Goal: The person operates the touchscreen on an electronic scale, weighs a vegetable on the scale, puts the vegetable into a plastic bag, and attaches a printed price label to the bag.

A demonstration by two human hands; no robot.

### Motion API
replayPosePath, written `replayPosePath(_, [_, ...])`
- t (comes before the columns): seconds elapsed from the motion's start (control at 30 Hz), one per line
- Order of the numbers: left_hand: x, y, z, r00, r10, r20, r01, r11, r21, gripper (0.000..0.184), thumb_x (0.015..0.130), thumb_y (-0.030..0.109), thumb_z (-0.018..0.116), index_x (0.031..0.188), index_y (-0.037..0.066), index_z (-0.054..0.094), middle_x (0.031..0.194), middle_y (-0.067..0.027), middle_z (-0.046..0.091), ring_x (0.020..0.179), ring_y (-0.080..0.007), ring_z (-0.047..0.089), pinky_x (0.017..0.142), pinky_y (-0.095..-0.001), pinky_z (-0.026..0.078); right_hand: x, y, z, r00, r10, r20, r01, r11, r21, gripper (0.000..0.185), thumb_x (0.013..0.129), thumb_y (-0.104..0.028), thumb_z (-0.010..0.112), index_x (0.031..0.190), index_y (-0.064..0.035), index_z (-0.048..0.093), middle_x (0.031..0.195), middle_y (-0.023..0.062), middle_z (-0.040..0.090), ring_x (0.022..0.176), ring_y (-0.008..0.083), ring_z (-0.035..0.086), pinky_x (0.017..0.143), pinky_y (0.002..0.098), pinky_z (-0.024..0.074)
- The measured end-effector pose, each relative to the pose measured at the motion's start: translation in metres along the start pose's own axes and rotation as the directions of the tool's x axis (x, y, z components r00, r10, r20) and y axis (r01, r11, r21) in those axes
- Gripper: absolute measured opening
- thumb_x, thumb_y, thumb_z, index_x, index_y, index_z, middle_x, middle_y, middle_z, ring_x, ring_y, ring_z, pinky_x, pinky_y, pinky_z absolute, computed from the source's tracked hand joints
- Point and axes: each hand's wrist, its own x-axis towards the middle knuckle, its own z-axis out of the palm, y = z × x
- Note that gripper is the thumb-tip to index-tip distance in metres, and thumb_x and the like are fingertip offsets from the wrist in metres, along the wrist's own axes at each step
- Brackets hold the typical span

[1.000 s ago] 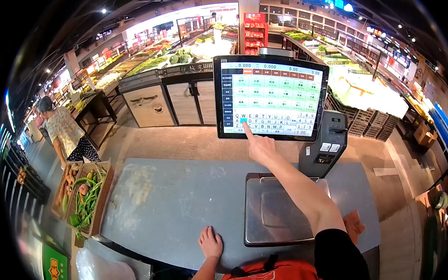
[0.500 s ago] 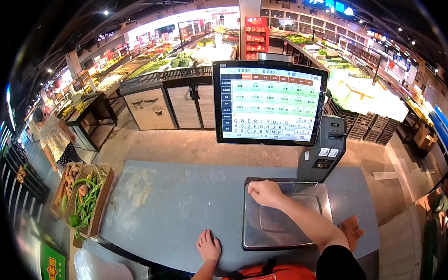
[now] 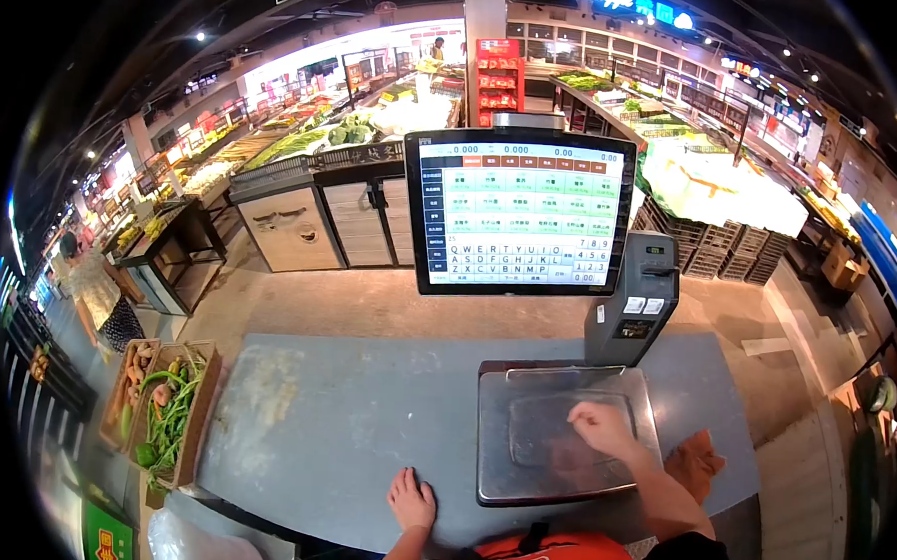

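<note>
My right hand (image 3: pixel 602 429) is over the metal tray of a weighing scale (image 3: pixel 509 463), its fingers curled together and nothing visible in them. Whether it touches the tray I cannot tell. Flat on the grey counter, left of the scale, rests my left hand (image 3: pixel 412 499), fingers stretched out and holding nothing. Behind the tray rises the scale's post with a label printer (image 3: pixel 632 303). A lit touchscreen (image 3: pixel 521 218) beside it shows product buttons, a keyboard and zero readings. A crumpled brown cloth (image 3: pixel 696 463) lies right of the tray.
The grey counter (image 3: pixel 312 414) carries the scale. At its left end stands a wicker basket (image 3: pixel 206 410) of green peppers and other vegetables. A filled clear plastic bag (image 3: pixel 197 544) sits at the lower left. Vegetable stands (image 3: pixel 345 135) line the back, and a person (image 3: pixel 98 290) is at the far left.
My right hand has moved right and toward me from the tray's far left corner to over its middle. My left hand stays on the counter. The view has shifted slightly.
</note>
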Motion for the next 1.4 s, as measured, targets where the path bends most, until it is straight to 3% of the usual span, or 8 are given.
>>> replayPosePath(0.13, [0.000, -0.002, 0.004, 1.000, 0.001, -0.010, -0.001, 1.000, 0.013, 0.042, 0.079, 0.022, 0.051, 0.117, 0.004, 0.048, 0.122, -0.0117, 0.046, 0.117, -0.0277, 0.039, 0.098, -0.0422, 0.026, -0.022, 0.106, -0.047, 0.840, 0.059, -0.540, -0.112, 0.992, -0.065, 0.009, 0.079, -0.010, 0.054, 0.084, -0.0059, 0.060, 0.063, 0.0090, 0.058, 0.059, 0.0154, 0.055, 0.056, 0.0291, 0.0435])
replayPosePath(0.2, [0.001, -0.001, 0.003, 1.000, 0.001, -0.011, -0.001, 1.000, 0.009, 0.042, 0.079, 0.022, 0.051, 0.117, 0.004, 0.048, 0.122, -0.0116, 0.046, 0.117, -0.0276, 0.039, 0.098, -0.0422, 0.026, -0.045, 0.163, -0.073, 0.732, 0.105, -0.673, -0.217, 0.972, -0.085, 0.013, 0.080, -0.013, 0.052, 0.085, -0.0037, 0.060, 0.070, 0.0133, 0.059, 0.064, 0.0206, 0.058, 0.059, 0.0315, 0.0445])
replayPosePath(0.33, [0.001, 0.000, 0.001, 1.000, -0.007, -0.005, 0.007, 1.000, 0.001, 0.041, 0.079, 0.022, 0.051, 0.116, 0.004, 0.048, 0.122, -0.0116, 0.046, 0.117, -0.0276, 0.039, 0.097, -0.0422, 0.026, -0.120, 0.242, -0.095, 0.634, 0.350, -0.689, -0.694, 0.650, -0.309, 0.034, 0.082, -0.027, 0.051, 0.111, -0.0074, 0.053, 0.110, 0.0168, 0.056, 0.104, 0.0354, 0.050, 0.087, 0.0429, 0.0402])
replayPosePath(0.4, [0.000, -0.001, 0.002, 1.000, -0.006, -0.007, 0.006, 1.000, -0.002, 0.041, 0.079, 0.022, 0.051, 0.116, 0.004, 0.048, 0.122, -0.0117, 0.046, 0.117, -0.0276, 0.039, 0.097, -0.0423, 0.026, -0.151, 0.233, -0.077, 0.416, 0.638, -0.648, -0.898, 0.399, -0.184, 0.051, 0.085, -0.037, 0.047, 0.129, -0.0141, 0.039, 0.134, 0.0141, 0.036, 0.124, 0.0367, 0.030, 0.099, 0.0461, 0.0293])
replayPosePath(0.47, [0.000, -0.001, 0.002, 1.000, 0.000, -0.013, 0.000, 1.000, -0.011, 0.041, 0.079, 0.022, 0.051, 0.116, 0.004, 0.048, 0.122, -0.0119, 0.046, 0.117, -0.0277, 0.039, 0.097, -0.0423, 0.027, -0.169, 0.211, -0.059, 0.346, 0.780, -0.521, -0.936, 0.324, -0.137, 0.056, 0.086, -0.042, 0.043, 0.135, -0.0174, 0.031, 0.143, 0.0102, 0.022, 0.130, 0.0352, 0.019, 0.103, 0.0473, 0.0244])
replayPosePath(1.07, [0.001, -0.001, -0.001, 0.999, -0.011, 0.030, 0.012, 1.000, -0.021, 0.042, 0.081, 0.023, 0.047, 0.119, 0.004, 0.047, 0.124, -0.0132, 0.045, 0.118, -0.0290, 0.037, 0.099, -0.0415, 0.025, -0.205, 0.209, 0.007, 0.484, 0.503, -0.716, -0.865, 0.397, -0.306, 0.046, 0.086, -0.031, 0.047, 0.129, -0.0142, 0.041, 0.136, 0.0085, 0.036, 0.123, 0.0316, 0.032, 0.101, 0.0480, 0.0253])
replayPosePath(1.27, [0.001, -0.001, -0.003, 0.999, -0.001, 0.040, 0.001, 1.000, -0.013, 0.042, 0.081, 0.023, 0.048, 0.119, 0.004, 0.047, 0.125, -0.0130, 0.044, 0.118, -0.0288, 0.037, 0.100, -0.0415, 0.025, -0.214, 0.204, 0.020, 0.488, 0.487, -0.725, -0.849, 0.459, -0.263, 0.046, 0.085, -0.029, 0.047, 0.128, -0.0134, 0.042, 0.135, 0.0086, 0.036, 0.123, 0.0313, 0.031, 0.101, 0.0478, 0.0238])
replayPosePath(1.4, [0.000, 0.000, -0.004, 0.999, -0.003, 0.046, 0.004, 1.000, -0.017, 0.043, 0.081, 0.023, 0.048, 0.119, 0.004, 0.046, 0.125, -0.0125, 0.044, 0.119, -0.0288, 0.037, 0.100, -0.0415, 0.025, -0.206, 0.199, 0.018, 0.445, 0.553, -0.704, -0.884, 0.397, -0.247, 0.048, 0.085, -0.028, 0.047, 0.130, -0.0138, 0.039, 0.137, 0.0082, 0.033, 0.126, 0.0317, 0.028, 0.099, 0.0499, 0.0265])
